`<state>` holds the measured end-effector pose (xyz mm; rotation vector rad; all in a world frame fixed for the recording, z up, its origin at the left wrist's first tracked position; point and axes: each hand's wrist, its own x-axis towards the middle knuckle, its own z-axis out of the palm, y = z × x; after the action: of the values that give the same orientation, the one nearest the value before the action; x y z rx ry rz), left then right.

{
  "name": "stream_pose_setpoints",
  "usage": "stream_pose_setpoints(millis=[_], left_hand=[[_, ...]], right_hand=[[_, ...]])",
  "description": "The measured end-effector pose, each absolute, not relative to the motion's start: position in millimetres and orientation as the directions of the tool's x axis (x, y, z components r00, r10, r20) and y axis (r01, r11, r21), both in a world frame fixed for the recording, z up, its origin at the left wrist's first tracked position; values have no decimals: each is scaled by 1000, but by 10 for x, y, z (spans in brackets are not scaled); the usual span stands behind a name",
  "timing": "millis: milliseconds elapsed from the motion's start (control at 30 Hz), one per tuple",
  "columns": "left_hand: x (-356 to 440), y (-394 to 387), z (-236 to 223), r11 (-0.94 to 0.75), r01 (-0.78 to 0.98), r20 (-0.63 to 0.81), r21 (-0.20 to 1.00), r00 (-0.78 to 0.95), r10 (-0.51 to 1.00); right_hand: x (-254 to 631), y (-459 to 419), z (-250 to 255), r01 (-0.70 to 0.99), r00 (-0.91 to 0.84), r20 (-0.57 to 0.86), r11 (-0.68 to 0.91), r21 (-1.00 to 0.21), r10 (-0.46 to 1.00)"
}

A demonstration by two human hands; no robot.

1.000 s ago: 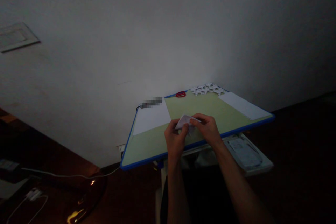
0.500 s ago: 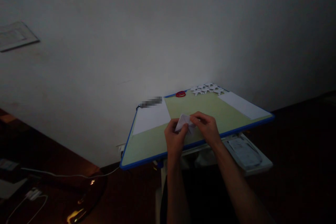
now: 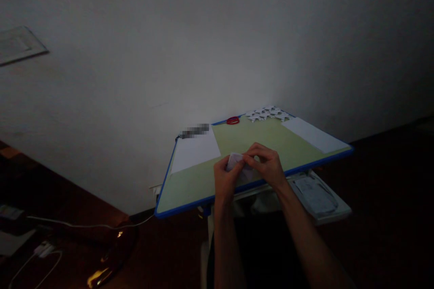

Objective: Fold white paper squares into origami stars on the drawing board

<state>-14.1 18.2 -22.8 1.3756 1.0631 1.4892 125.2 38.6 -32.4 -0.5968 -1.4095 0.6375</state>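
Observation:
A small piece of folded white paper [image 3: 233, 160] is held between my two hands, above the front part of the green desktop [image 3: 193, 192]. My left hand [image 3: 225, 178] is closed on its left side, the thumb lying over the front. From the right, my right hand [image 3: 266, 165] pinches the paper near the left thumb's tip. The fingers hide part of the paper, and its exact folds are too blurred to make out. At the back right of the desktop lie several folded white paper pieces [image 3: 267, 114].
Red-handled scissors [image 3: 233, 120] lie at the back edge. White sheets rest on the left [image 3: 195, 151] and right [image 3: 313, 135] of the desktop. A blurred-out object [image 3: 195, 131] sits at the back left. Below the right edge an open drawer [image 3: 318, 198] juts out; a wall [image 3: 217, 45] stands behind.
My right hand's fingertips have moved left, close to my left thumb. Less of the folded paper shows, and its pointed upper edge now looks lower and blunter.

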Motion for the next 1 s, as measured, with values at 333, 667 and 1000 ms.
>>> stream_pose_setpoints(millis=[333,667,1000], left_hand=[[-136,199,-208,-291,-94,289,952,-39,957],[-130,215,-238,-315,-62,311,947,-66,948],[-143,206,-230,-290,-32,288,956,-55,956]], right_hand=[[1221,376,-324,33,86,715,715,-698,694],[1220,389,-334,61,102,717,716,-696,689],[1218,410,-358,56,96,734,733,-678,672]])
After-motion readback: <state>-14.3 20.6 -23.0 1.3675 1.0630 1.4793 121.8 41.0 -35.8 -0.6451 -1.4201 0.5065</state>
